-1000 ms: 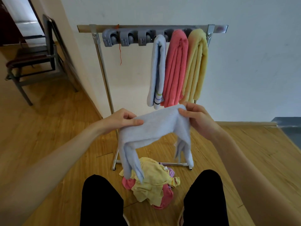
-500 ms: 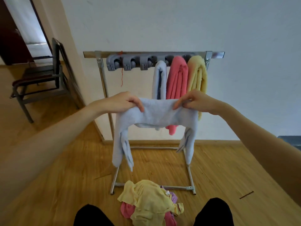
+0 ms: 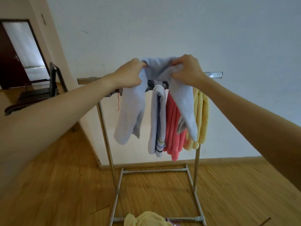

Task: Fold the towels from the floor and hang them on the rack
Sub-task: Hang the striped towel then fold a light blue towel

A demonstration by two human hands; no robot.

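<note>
I hold a folded light blue towel (image 3: pixel 158 67) up at the height of the rack's top bar. My left hand (image 3: pixel 128 73) grips its left part and my right hand (image 3: pixel 187 70) grips its right part, and both ends hang down. The metal rack (image 3: pixel 104 126) stands against the wall right behind the towel. On it hang a pale blue striped towel (image 3: pixel 157 121), a pink towel (image 3: pixel 173 128) and a yellow towel (image 3: pixel 202 115). A heap of unfolded towels (image 3: pixel 146 219), yellow on top, lies on the floor at the rack's foot.
Grey clips (image 3: pixel 152 84) sit along the top bar, partly hidden by the held towel. A dark chair (image 3: pixel 32 95) stands at the left near a doorway (image 3: pixel 21 49). A white wall is behind the rack, and the floor is wooden.
Both hands have lifted the light blue towel from waist height up to the rack's top bar. The view has tilted upward, so the floor heap now shows only at the bottom edge.
</note>
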